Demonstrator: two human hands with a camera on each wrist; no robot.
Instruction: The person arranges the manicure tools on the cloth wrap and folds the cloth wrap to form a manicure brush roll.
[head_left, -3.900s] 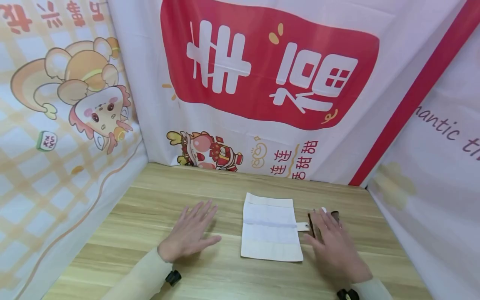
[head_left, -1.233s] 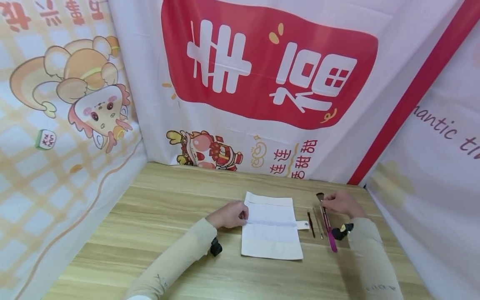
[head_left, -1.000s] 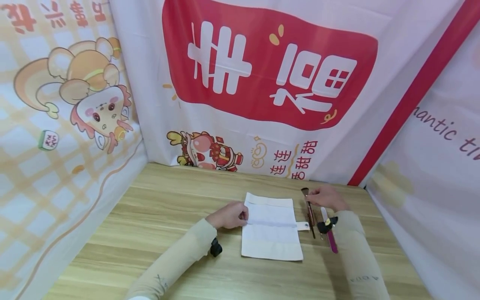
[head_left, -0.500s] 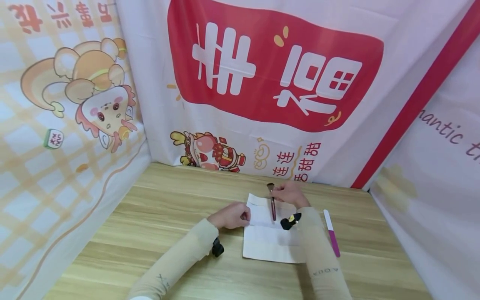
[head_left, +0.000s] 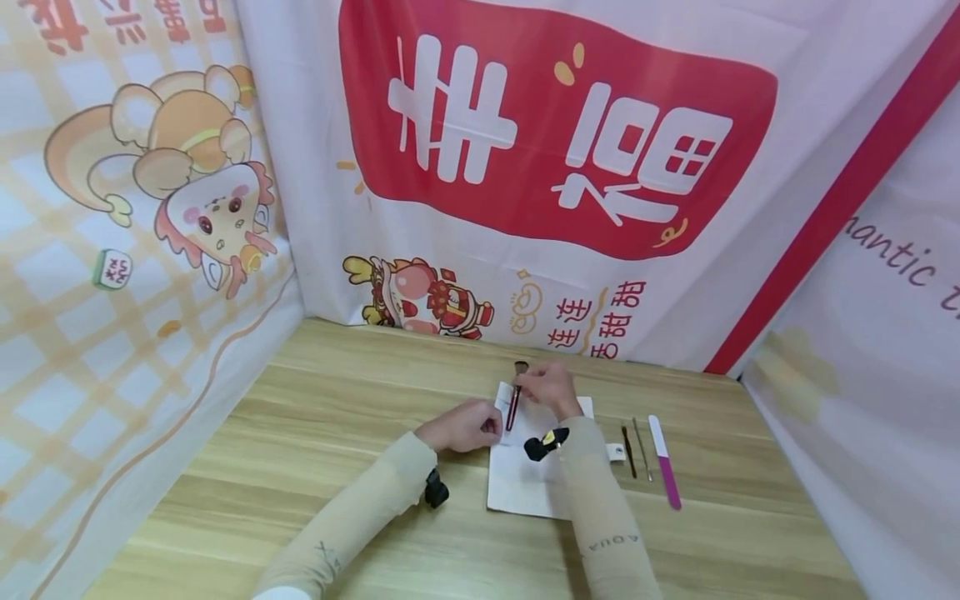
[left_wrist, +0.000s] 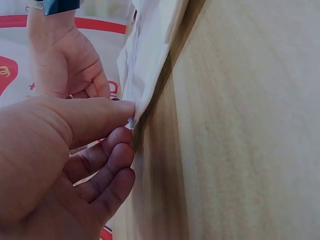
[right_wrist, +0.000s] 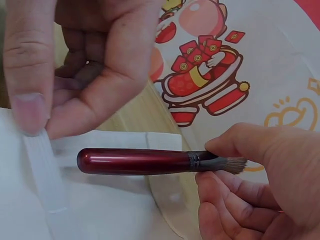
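A white fabric brush roll lies unfolded on the table, a white elastic band running across it. At its left edge, my left hand pinches the band between thumb and curled fingers; the left wrist view shows the thumb pressed on it. My right hand holds a short makeup brush by its dark ferrule, close to the brown bristles. The glossy dark red handle points toward the band and the left hand, over the upper left of the roll. My right forearm hides part of the roll.
Right of the roll, near its snap strap, lie a thin brown stick, a slim metal tool and a white and magenta nail file. Printed cloths stand around the wooden table at the back and sides.
Both hands were spread flat on the table earlier. The left has since taken hold of the roll's left edge. The right picked up the brush at the right and carried it left over the roll.
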